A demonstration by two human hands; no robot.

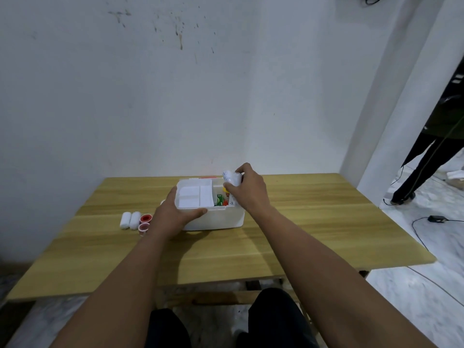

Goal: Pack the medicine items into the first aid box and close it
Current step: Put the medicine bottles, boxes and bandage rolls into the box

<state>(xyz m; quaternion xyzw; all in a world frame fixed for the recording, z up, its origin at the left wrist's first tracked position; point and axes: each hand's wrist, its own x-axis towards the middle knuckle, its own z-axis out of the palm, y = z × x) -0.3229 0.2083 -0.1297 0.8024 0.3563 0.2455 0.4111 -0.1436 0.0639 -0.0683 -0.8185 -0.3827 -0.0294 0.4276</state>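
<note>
The white first aid box [216, 219] stands open on the wooden table [301, 222], with a white divided tray [194, 195] over its left half. Green, yellow and red packs [223, 198] show in the open right half. My left hand [173, 212] grips the box's front left corner and the tray's edge. My right hand [247, 190] holds a white bandage roll [232, 178] just above the box's right side. Two white bandage rolls [130, 220] and two red-rimmed tape rolls [144, 223] lie on the table left of the box.
A white wall runs along the table's far edge. A person in dark clothes [437, 136] stands at the right by a doorway. Cables and a black adapter [437, 218] lie on the floor to the right. My knees are under the table's near edge.
</note>
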